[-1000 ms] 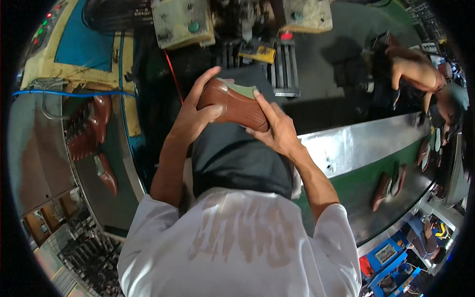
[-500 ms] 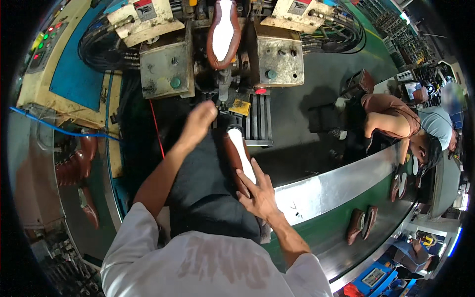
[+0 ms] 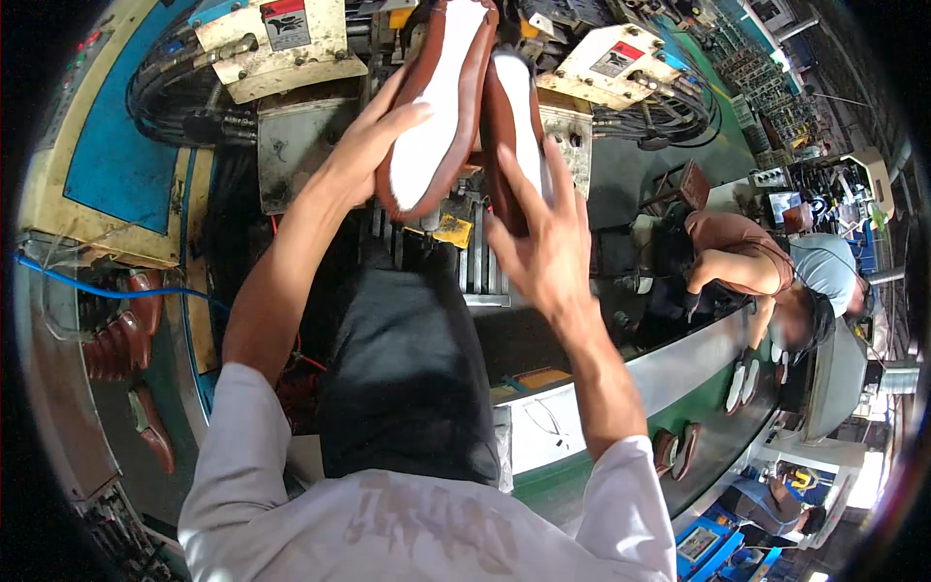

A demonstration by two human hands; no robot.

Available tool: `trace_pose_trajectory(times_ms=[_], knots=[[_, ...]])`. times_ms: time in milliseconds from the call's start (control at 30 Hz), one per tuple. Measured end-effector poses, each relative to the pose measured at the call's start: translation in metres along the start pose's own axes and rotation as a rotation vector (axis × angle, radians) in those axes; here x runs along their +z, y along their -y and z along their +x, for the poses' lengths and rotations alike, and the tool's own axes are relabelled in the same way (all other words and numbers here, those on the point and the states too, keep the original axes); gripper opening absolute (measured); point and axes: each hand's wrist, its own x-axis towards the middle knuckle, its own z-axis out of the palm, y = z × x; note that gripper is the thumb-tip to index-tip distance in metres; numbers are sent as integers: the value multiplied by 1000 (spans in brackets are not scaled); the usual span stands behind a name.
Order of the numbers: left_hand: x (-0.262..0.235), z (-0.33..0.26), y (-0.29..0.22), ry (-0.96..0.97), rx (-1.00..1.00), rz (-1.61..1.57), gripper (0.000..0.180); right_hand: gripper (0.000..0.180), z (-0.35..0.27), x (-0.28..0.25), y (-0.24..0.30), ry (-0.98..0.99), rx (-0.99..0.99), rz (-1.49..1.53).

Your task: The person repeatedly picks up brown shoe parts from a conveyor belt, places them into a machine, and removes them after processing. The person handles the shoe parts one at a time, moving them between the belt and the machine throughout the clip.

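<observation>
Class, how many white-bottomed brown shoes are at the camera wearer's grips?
2: the first shoe in the left grip, the second shoe partly covered by the right grip. Neither is fully hidden.

A red, black and white pictogram sign [image 3: 286, 23] stands on the left cream machine plate [image 3: 301, 74], a similar label [image 3: 618, 60] on the right plate [image 3: 578, 78]. Their wording and the white shirt's [image 3: 242, 456] faded brown print [image 3: 427, 529] are unreadable.

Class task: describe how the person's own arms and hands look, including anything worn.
The left hand and right hand are bare; no gloves show. Both forearms are uncovered. Loose white short sleeves end near the elbows, without visible markings.
</observation>
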Motion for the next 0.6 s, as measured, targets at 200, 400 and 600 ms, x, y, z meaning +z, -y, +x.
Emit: trace_pose_trajectory(times_ms=[200, 400, 600], knots=[[-20, -154, -7, -29, -3, -253, 120, 79, 94, 65, 10, -28, -32, -65], [-27, -263, 27, -209, -174, -118, 110, 81, 105, 103, 25, -33, 72, -155], [-21, -313, 64, -320, -292, -122, 115, 81, 104, 117, 7, -282, -301, -251]])
